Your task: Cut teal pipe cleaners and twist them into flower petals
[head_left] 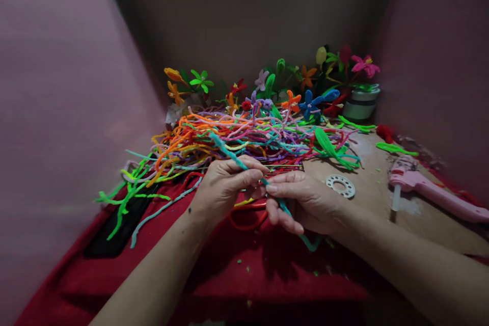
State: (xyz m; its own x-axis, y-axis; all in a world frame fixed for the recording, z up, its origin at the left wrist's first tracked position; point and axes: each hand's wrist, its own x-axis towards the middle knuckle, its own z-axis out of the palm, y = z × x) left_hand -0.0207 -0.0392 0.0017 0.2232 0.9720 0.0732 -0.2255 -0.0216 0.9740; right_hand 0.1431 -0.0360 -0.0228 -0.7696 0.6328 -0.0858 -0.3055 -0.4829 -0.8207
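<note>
A turquoise pipe cleaner (229, 153) runs slantwise through both hands, its upper end pointing up and left. My left hand (233, 177) pinches it between thumb and fingers near the middle. Close beside it, my right hand (301, 196) grips the same stem with thumb and forefinger, and the lower end hangs out bent below the fingers. Beneath the hands lie scissors with red handles (248, 219), partly hidden. Behind them spreads a large heap of pipe cleaners (237, 135) in many colours.
A pink glue gun (431, 188) and a white ring with holes (340, 186) rest on a brown board (367, 219) at right. A dark flat object (114, 234) lies at left. Pipe-cleaner flowers (309, 104) and a pot (361, 102) stand at the back. Red cloth (214, 275) covers the table.
</note>
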